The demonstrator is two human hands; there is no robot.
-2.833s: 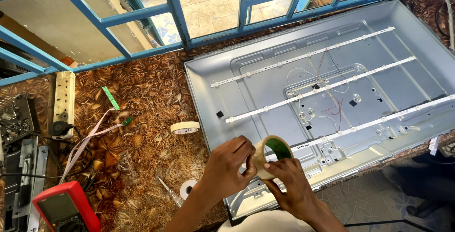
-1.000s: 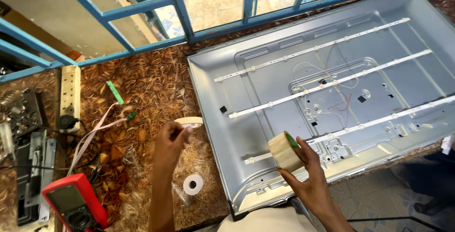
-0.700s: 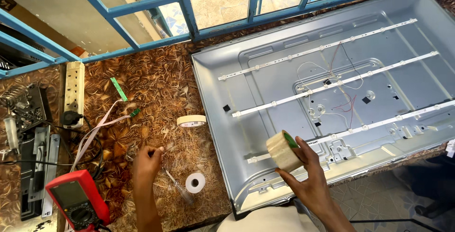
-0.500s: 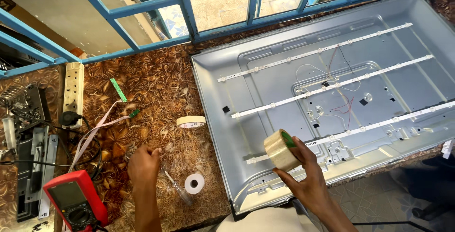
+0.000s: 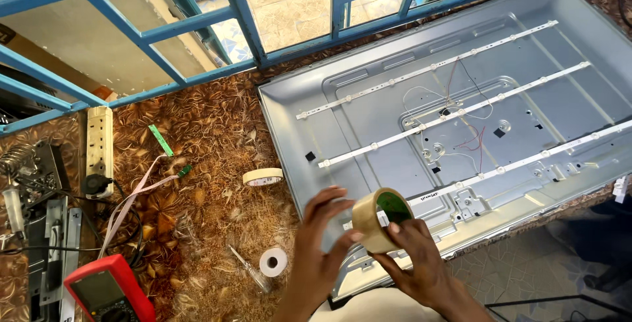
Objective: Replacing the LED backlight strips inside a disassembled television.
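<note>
My right hand holds a roll of tan packing tape with a green core, low in the head view. The fingers of my left hand rest against the roll's left side. Both hands hover over the near left corner of a grey metal television back panel that lies flat on the table. Three white light strips run across the panel, with thin wires near its middle.
On the brown leaf-patterned tabletop lie a cream tape roll, a small white tape roll, a screwdriver, a red multimeter, a white power strip and a flat ribbon cable. A blue window frame stands behind.
My left hand has come back from the tabletop at the left to the packing tape roll. The right hand has kept the roll over the panel's corner.
</note>
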